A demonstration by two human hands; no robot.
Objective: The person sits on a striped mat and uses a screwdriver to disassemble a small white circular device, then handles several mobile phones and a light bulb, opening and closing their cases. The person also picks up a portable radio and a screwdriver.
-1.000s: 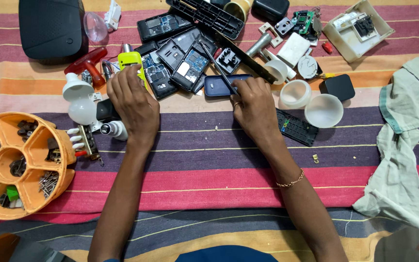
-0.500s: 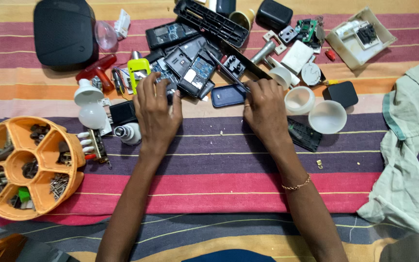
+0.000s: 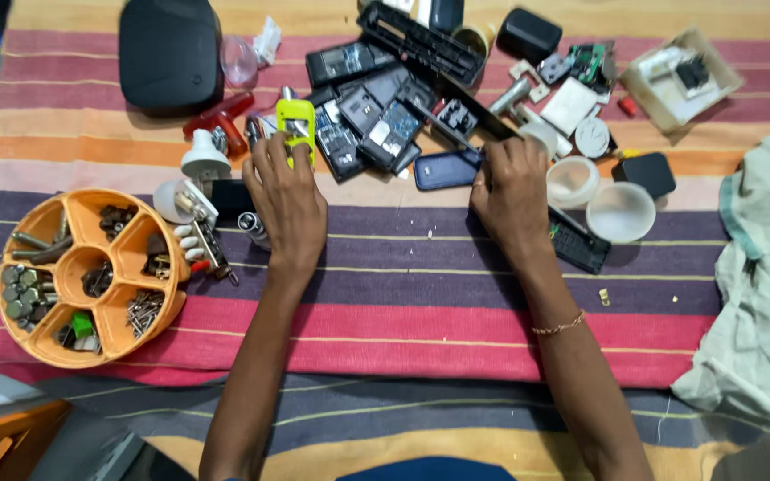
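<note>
From my seat I see two bare forearms running up from the bottom edge, with no sleeves on either. My left hand (image 3: 289, 200) wears no ring or band that I can make out. My right hand (image 3: 511, 196) has a thin gold chain bracelet (image 3: 559, 326) at the wrist. A patch of blue clothing (image 3: 430, 468) shows at the bottom edge.

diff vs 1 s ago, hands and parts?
Little changed. The left hand edged up the mat, fingertips now at the yellow phone; whether it grips is unclear. The right hand stays beside the dark blue phone. The orange parts tray and grey cloth lie as before.
</note>
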